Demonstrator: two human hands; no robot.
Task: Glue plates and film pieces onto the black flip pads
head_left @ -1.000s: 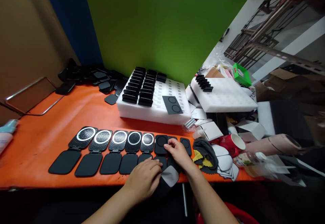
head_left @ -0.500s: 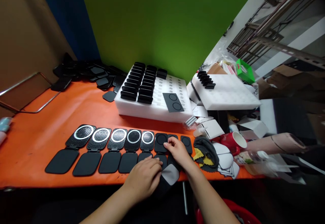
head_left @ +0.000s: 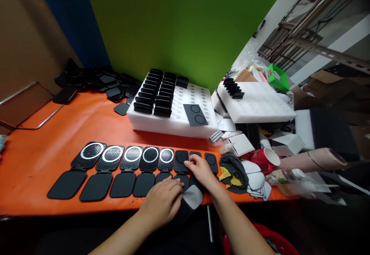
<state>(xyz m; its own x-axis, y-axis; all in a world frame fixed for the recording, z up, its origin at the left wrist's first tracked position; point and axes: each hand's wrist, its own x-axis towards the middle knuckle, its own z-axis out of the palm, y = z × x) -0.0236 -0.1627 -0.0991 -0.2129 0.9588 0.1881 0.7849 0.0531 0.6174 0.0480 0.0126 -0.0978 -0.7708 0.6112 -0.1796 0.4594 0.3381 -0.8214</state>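
My left hand [head_left: 163, 198] is at the table's front edge, its fingers curled over a lower black panel [head_left: 182, 181]. Whatever lies under its fingers is hidden. Beside its thumb, a grey rounded square pad [head_left: 193, 197] hangs partly over the edge. My right hand [head_left: 200, 170] has thumb and index finger closed together at the right side of a black panel with a dark ring [head_left: 180, 160]; I cannot make out what is between them. To the left lie several hinged black folding panels, their upper halves bearing white rings [head_left: 133, 155].
A white foam block [head_left: 170, 127] holds rows of upright black pieces and a grey sheet with two rings [head_left: 195, 115]. A second foam block [head_left: 260, 104] stands right. Near my right arm are a dark cloth [head_left: 234, 174], white pads [head_left: 254, 178] and a red mug [head_left: 264, 159].
The view has shifted slightly, so the scene sits a little further left. Both hands keep nearly the same places and poses over the panels.
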